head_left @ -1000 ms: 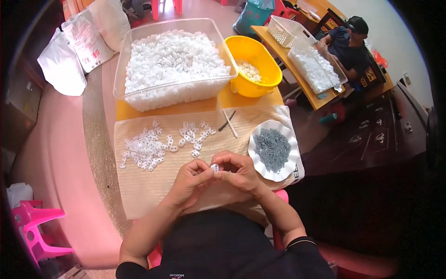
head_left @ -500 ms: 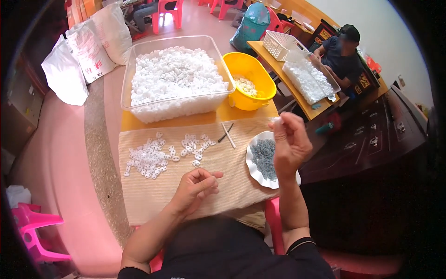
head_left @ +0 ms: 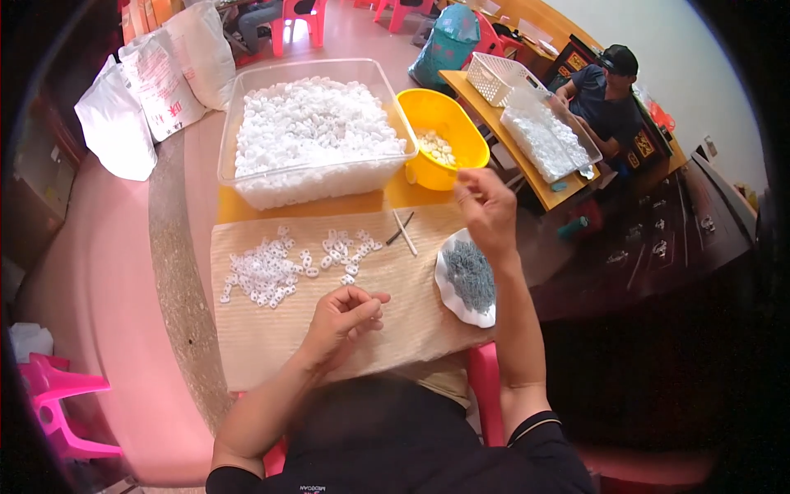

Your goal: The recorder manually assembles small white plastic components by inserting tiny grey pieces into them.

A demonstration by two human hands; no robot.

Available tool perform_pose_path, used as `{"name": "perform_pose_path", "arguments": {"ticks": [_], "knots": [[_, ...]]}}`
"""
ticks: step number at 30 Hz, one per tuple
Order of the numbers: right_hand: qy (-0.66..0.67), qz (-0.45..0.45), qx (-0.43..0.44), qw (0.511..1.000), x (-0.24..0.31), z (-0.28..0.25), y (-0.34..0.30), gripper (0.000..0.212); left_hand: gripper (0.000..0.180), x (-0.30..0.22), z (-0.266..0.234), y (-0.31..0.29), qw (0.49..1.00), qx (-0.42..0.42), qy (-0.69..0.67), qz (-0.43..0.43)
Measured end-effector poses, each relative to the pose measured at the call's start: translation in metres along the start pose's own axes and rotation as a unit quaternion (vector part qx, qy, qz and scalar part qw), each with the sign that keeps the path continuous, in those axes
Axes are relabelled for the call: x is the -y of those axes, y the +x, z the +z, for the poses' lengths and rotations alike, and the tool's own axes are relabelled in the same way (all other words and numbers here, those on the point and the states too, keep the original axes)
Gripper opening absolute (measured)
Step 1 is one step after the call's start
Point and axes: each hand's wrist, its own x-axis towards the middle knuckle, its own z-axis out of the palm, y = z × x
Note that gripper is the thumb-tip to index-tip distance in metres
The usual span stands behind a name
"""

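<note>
My right hand [head_left: 490, 216] is raised at the near edge of the yellow tub [head_left: 448, 100], beside the scalloped white dish [head_left: 447, 284] of small grey pieces [head_left: 470, 273]. Its fingers are bent and slightly blurred, with the tips apart and nothing seen between them. Low over the brown ribbed cloth [head_left: 267, 350], my left hand [head_left: 341, 325] is closed, thumb against the curled fingers; anything inside is hidden. Beyond it lie loose white plastic pieces with small holes [head_left: 265, 276] and a smaller group of them [head_left: 341, 249]. Pale round pieces [head_left: 436, 148] lie in the tub.
A large clear bin [head_left: 309, 185] heaped with white pieces stands at the table's back. Two thin sticks [head_left: 405, 234], one dark and one pale, cross on the cloth. At the right, a person [head_left: 605, 107] sits by another bin [head_left: 547, 136]. White sacks [head_left: 160, 86] stand left.
My right hand has moved left and away from me, toward the yellow tub; the white piece at its fingertips is no longer seen. My left hand's thumb and fingers have drawn together.
</note>
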Motion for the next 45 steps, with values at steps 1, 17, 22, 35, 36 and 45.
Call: {"name": "perform_pose_path", "arguments": {"ticks": [1,17,22,35,36,45], "knots": [[0.008,-0.024,0.019,0.999,0.0,0.006,-0.014,0.017,0.008,0.001,0.0,0.0,1.0,-0.003,-0.002,0.005],[-0.014,0.016,0.251,0.968,0.012,0.056,-0.114,0.02,0.014,-0.029,-0.014,0.01,0.967,-0.188,0.053,0.164],[-0.092,-0.041,0.274,0.957,0.02,0.07,-0.107,0.024,0.015,-0.031,-0.017,0.009,0.966,-0.189,-0.004,0.177],[-0.201,-0.096,0.305,0.926,0.021,0.096,-0.103,0.015,0.01,-0.034,-0.02,0.008,0.97,-0.183,0.015,0.162],[-0.179,-0.091,0.3,0.933,0.024,0.094,-0.101,0.014,0.011,-0.035,-0.019,0.008,0.969,-0.183,0.014,0.166],[-0.043,-0.046,0.25,0.966,0.013,0.092,-0.102,0.013,0.011,-0.035,-0.021,0.009,0.97,-0.182,0.019,0.159]]}}
